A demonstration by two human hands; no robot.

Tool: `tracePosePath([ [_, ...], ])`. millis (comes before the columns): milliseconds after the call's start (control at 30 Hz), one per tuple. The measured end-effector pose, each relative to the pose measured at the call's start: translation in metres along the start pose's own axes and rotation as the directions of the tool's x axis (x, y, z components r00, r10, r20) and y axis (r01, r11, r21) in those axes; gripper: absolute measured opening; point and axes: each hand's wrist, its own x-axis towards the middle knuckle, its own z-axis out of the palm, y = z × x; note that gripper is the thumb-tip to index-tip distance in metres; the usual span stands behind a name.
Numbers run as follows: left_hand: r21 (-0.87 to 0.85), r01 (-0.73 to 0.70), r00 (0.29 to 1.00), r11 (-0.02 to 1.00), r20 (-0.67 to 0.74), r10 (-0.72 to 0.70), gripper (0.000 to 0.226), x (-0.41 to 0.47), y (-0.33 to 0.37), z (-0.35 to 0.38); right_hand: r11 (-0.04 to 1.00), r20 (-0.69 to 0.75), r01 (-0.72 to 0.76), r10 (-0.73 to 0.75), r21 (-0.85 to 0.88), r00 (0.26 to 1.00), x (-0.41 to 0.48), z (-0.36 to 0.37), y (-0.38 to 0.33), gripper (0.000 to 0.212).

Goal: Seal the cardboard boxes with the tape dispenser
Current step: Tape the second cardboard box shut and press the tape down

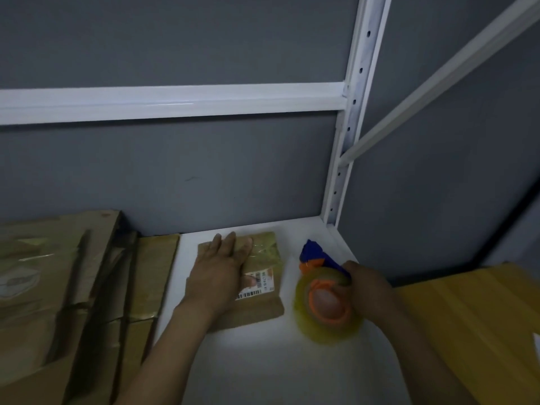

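Observation:
A small flat cardboard box (263,308) with a white barcode label lies on the white shelf (263,361). Clear tape shines across its far end. My left hand (219,276) rests flat on the box top, fingers straight and pointing away from me. To the right of the box, my right hand (369,285) grips the handle of a blue and orange tape dispenser (324,290), which carries a yellowish clear roll. The dispenser hovers just beside the box's right edge, apart from it.
A stack of larger taped cardboard boxes (58,302) fills the left side of the shelf. A yellow box (479,317) sits at the right. White shelf uprights (344,147) and a grey back wall close off the rear.

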Motion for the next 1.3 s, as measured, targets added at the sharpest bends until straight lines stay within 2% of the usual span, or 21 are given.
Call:
tracePosePath([
  [167,-0.115,-0.045,0.999,0.992,-0.007,0.044,0.079,-0.005,-0.007,-0.005,0.981,-0.182,0.090,-0.058,0.174,0.982,-0.010,-0.027,-0.033,0.027],
  [367,-0.098,-0.101,0.995,0.990,-0.012,0.100,0.078,-0.009,-0.016,-0.005,0.959,-0.409,0.279,-0.232,0.059,0.883,0.001,-0.054,-0.070,0.045],
  [400,-0.122,-0.111,0.994,0.986,-0.016,0.110,0.084,-0.010,-0.016,-0.007,0.947,-0.449,0.321,-0.275,0.029,0.850,0.005,-0.054,-0.075,0.049],
  [467,-0.282,-0.107,0.994,0.954,-0.015,0.107,0.109,-0.008,-0.017,-0.011,0.903,-0.506,0.422,-0.402,-0.081,0.763,0.016,-0.050,-0.083,0.055],
  [500,-0.404,-0.101,0.995,0.909,-0.020,0.102,0.110,-0.008,-0.017,-0.014,0.888,-0.514,0.442,-0.440,-0.126,0.736,0.021,-0.048,-0.087,0.055],
  [567,-0.656,-0.072,0.994,0.751,-0.105,0.003,0.082,-0.008,-0.014,-0.023,0.899,-0.493,0.415,-0.427,-0.141,0.758,0.027,-0.048,-0.092,0.054],
  [633,-0.883,0.011,0.968,0.470,-0.108,-0.225,0.058,-0.010,-0.006,-0.043,0.909,-0.480,0.400,-0.406,-0.120,0.778,0.030,-0.048,-0.092,0.052],
  [667,-0.947,0.042,0.957,0.317,-0.053,-0.284,0.058,-0.010,-0.004,-0.054,0.905,-0.482,0.410,-0.409,-0.109,0.775,0.032,-0.047,-0.091,0.050],
  [733,-0.993,0.079,0.961,0.092,0.052,-0.271,0.064,-0.004,0.000,-0.074,0.896,-0.464,0.436,-0.422,-0.082,0.779,0.032,-0.047,-0.092,0.047],
  [833,-0.992,0.093,0.965,-0.090,0.112,-0.236,0.048,0.006,0.008,-0.097,0.884,-0.432,0.467,-0.432,-0.026,0.792,0.033,-0.049,-0.093,0.038],
  [933,-0.972,0.094,0.967,-0.217,0.141,-0.212,0.027,0.014,0.017,-0.105,0.845,-0.375,0.526,-0.458,0.098,0.806,0.040,-0.053,-0.090,0.035],
  [1033,-0.943,0.128,0.960,-0.308,0.195,-0.199,0.028,0.020,0.017,-0.107,0.779,-0.289,0.570,-0.500,0.264,0.817,0.046,-0.054,-0.087,0.042],
  [1133,-0.914,0.143,0.956,-0.380,0.227,-0.184,0.031,0.023,0.014,-0.108,0.729,-0.261,0.596,-0.536,0.337,0.803,0.049,-0.057,-0.089,0.055],
  [1233,-0.942,0.118,0.954,-0.313,0.195,-0.228,0.031,0.022,0.013,-0.108,0.717,-0.192,0.648,-0.619,0.257,0.761,0.051,-0.060,-0.092,0.082],
  [1300,-0.965,0.101,0.949,-0.243,0.166,-0.268,0.034,0.021,0.006,-0.108,0.735,-0.157,0.662,-0.643,0.150,0.750,0.052,-0.065,-0.092,0.088],
])
